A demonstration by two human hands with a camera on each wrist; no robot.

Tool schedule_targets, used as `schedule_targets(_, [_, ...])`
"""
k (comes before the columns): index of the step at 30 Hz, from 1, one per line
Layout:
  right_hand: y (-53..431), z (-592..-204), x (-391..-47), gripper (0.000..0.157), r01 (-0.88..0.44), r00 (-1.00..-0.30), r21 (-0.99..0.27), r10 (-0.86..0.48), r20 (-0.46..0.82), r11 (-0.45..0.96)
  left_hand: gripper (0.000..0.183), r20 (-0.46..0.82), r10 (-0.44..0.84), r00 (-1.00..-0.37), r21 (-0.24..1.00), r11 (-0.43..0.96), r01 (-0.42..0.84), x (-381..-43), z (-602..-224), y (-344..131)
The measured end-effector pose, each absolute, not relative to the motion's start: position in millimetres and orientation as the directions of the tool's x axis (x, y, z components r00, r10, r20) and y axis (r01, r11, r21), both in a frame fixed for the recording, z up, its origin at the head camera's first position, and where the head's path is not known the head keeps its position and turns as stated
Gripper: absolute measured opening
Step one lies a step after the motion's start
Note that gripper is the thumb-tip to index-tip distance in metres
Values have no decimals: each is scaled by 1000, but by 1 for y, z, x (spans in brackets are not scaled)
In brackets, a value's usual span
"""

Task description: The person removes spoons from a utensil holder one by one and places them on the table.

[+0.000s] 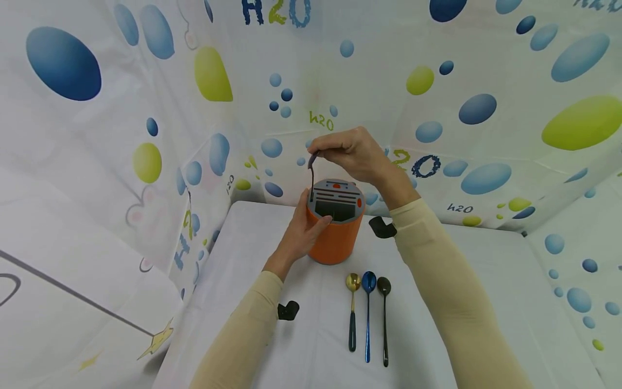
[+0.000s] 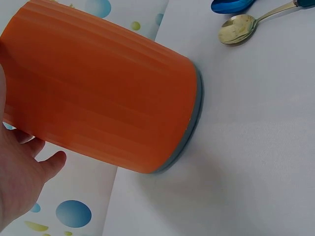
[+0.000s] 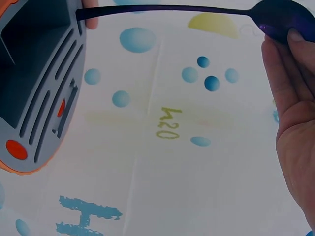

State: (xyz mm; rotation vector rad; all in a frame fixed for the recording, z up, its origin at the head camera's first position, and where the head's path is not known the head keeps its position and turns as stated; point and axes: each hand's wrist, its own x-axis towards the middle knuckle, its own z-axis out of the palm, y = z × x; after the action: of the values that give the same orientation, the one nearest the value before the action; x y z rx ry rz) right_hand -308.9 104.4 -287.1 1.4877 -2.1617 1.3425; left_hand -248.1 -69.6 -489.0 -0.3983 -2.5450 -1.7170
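An orange utensil holder (image 1: 332, 243) with a grey slotted top stands upright toward the back of the white table. My left hand (image 1: 300, 232) grips it from the left, thumb over the rim of the top. The left wrist view shows its ribbed orange side and grey base. Above it, my right hand (image 1: 355, 154) pinches a dark purple spoon (image 3: 283, 19) by the bowl, between thumb and fingers. The spoon hangs with its bowl up, and its handle tip enters a slot at the left edge of the top.
In front of the holder lie a gold spoon (image 1: 353, 281) with a green handle, a blue spoon (image 1: 369, 281) and a black spoon (image 1: 384, 285), side by side, bowls away from me. A patterned white curtain (image 1: 311, 81) surrounds the table (image 1: 437, 324) at back and sides.
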Motion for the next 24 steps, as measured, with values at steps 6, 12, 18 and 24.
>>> schedule_targets(6, [104, -283, -307, 20, -857, -421, -512, -653, 629, 60, 90, 186, 186, -965, 906, 349, 242, -249, -490, -70])
schedule_targets(12, [102, -277, -304, 20, -878, -398, -474, -655, 642, 68, 95, 168, 183, -969, 906, 358, 225, -250, -492, -70])
schedule_targets(18, [104, -277, -301, 20, -878, -434, -457, -641, 633, 143, 95, 177, 188, -966, 903, 358, 236, -250, -493, -70])
schedule_targets(24, [106, -273, -298, 20, -885, -442, -430, -611, 656, 178, 94, 156, 179, -971, 907, 363, 213, -248, -491, -71])
